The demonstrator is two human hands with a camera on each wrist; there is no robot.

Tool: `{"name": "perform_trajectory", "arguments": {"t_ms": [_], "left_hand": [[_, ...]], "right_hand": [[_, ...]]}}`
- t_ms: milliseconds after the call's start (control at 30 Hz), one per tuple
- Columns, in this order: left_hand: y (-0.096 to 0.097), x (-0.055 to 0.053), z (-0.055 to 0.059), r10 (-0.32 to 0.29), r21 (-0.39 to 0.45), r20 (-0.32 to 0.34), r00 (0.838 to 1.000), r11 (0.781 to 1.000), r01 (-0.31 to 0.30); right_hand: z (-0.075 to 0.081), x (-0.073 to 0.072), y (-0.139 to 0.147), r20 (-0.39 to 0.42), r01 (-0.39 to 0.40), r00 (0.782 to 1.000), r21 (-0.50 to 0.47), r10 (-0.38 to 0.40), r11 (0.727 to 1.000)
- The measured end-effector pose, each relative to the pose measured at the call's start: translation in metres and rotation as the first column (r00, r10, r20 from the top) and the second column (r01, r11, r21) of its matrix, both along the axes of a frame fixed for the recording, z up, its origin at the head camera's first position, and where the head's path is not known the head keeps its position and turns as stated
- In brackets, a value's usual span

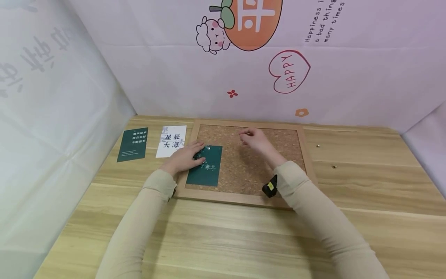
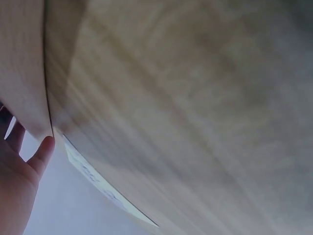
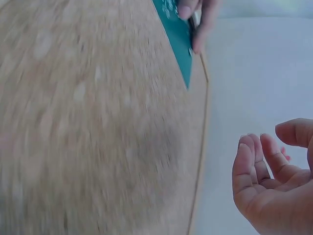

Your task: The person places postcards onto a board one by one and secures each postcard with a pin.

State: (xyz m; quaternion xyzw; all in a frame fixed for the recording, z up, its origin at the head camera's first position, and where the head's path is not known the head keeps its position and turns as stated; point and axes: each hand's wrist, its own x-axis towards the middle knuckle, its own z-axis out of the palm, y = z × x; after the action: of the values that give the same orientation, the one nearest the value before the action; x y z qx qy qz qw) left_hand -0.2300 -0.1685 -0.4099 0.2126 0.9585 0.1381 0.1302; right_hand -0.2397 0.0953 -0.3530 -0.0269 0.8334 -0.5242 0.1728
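Observation:
A dark green card [image 1: 205,178] lies on the left part of a wood-framed corkboard [image 1: 237,174]. My left hand [image 1: 184,158] rests on the card's left side with fingers spread, pressing it against the cork. A small shiny pin [image 1: 208,147] shows at the card's top edge, close to my left fingertips. Above the middle of the board hovers my right hand [image 1: 257,141], its fingers loosely bent. In the right wrist view, the thumb and fingers of the right hand [image 3: 274,186] stand apart with nothing visible between them.
Left of the board, another green card [image 1: 133,145] and a white card [image 1: 170,141] lie on the wooden table [image 1: 195,232]. Two small brass-coloured pins, an upper pin [image 1: 318,146] and a lower pin [image 1: 335,167], lie right of the board. Behind stands a printed white cloth [image 1: 174,77].

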Motion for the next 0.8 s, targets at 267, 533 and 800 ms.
{"name": "perform_trajectory", "arguments": {"t_ms": [267,533,800], "left_hand": [[0.003,-0.001,0.009,-0.007,-0.078,-0.004,1.0,0.997,0.006],[0.006,-0.002,0.012,-0.001,-0.128,-0.025,1.0,0.992,-0.002],[0.008,0.0,0.014,0.02,-0.116,-0.081,0.997,0.993,-0.029]], "right_hand": [[0.012,0.01,0.038,-0.11,0.022,0.994,0.143,-0.006,0.989],[0.013,0.024,0.073,-0.208,0.068,0.978,0.238,-0.018,0.969],[0.0,0.033,0.106,-0.28,0.138,0.958,0.265,-0.061,0.954]]}}
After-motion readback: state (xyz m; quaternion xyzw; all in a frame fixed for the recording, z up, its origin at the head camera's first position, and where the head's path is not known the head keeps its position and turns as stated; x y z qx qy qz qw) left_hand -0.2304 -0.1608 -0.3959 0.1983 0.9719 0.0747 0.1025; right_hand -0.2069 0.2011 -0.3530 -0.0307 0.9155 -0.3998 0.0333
